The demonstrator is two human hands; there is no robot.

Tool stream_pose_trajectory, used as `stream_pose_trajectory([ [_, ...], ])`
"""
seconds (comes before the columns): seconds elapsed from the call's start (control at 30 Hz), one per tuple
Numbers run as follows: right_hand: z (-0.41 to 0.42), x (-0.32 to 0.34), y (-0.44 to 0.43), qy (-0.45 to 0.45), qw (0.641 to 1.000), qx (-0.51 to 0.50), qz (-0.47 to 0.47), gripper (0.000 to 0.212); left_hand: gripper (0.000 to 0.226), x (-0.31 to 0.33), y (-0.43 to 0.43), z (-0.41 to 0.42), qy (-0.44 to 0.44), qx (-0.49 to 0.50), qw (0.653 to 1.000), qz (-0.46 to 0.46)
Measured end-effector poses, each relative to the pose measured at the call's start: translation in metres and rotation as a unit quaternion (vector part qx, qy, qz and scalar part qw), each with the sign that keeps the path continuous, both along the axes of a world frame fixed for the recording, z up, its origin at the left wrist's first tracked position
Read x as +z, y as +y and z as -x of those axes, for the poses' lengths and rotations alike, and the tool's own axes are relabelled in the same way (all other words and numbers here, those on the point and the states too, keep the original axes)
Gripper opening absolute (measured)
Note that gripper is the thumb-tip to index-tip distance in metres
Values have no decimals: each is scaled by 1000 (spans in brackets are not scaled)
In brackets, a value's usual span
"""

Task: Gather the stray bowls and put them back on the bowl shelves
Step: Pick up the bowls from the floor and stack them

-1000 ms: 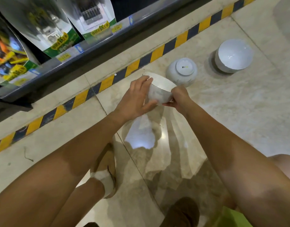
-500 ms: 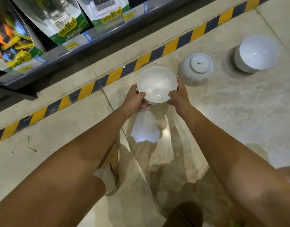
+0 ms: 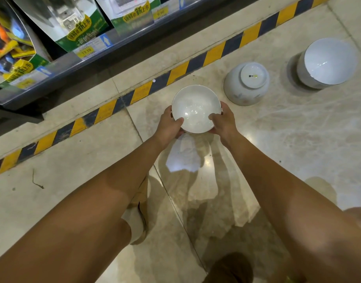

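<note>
Here, a person stands over a polished marble floor in a shop aisle. At far left a grey metal shelf carries green-and-yellow boxed goods with yellow price tags on its edge. A yellow-and-black hazard stripe runs diagonally across the floor in front of it.

At centre, a white bowl is held above the floor, mouth up, between both hands. The left hand grips its left side, thumb hooked over the rim and fingers wrapped beneath. The right hand does the same on the right side — both are closed around the bowl.

Just to the right, an overturned bowl rests rim-down on the floor, a faint floral pattern on its wall and a small mark on its base. Farther right, apart from it, a third bowl lies tipped on its side, its white interior facing the camera.

Below the arms, a brown shoe with a white sock shows at left — another shoe sits near the bottom edge.
</note>
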State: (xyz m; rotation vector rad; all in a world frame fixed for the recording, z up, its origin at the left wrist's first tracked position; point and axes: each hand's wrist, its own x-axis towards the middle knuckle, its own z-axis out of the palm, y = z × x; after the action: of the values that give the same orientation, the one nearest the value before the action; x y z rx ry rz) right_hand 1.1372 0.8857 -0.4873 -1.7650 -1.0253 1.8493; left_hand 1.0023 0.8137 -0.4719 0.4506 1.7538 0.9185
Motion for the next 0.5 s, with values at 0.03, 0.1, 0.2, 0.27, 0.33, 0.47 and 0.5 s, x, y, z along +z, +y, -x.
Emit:
stream_pose_trajectory([
  [0.03, -1, -1, 0, -3, 1000, 2, -1, 56, 56, 0, -1, -1, 2, 1, 1000, -7],
  [0.1, -1, -2, 0, -8, 1000, 8, -4, 56, 59, 0, -3, -1, -1, 3, 1000, -20],
  [0.2, -2, -2, -2, -13, 1000, 21, -12, 57, 61, -3, -5, -1, -1, 7, 1000, -28],
  [0.27, -3, -2, -3, -9, 1000, 23, -13, 56, 61, -4, -6, -1, 4, 6, 1000, -28],
  [0.33, -3, -2, -3, -7, 999, 29, -17, 54, 61, -5, -6, -1, 4, 5, 1000, -24],
  [0.47, -3, -3, -3, -21, 998, 55, -38, 50, 59, -6, -7, -2, 10, -1, 1000, -11],
  [0.5, -3, -2, -3, -26, 997, 63, -42, 49, 58, -7, -6, -2, 33, -13, 999, -5],
])
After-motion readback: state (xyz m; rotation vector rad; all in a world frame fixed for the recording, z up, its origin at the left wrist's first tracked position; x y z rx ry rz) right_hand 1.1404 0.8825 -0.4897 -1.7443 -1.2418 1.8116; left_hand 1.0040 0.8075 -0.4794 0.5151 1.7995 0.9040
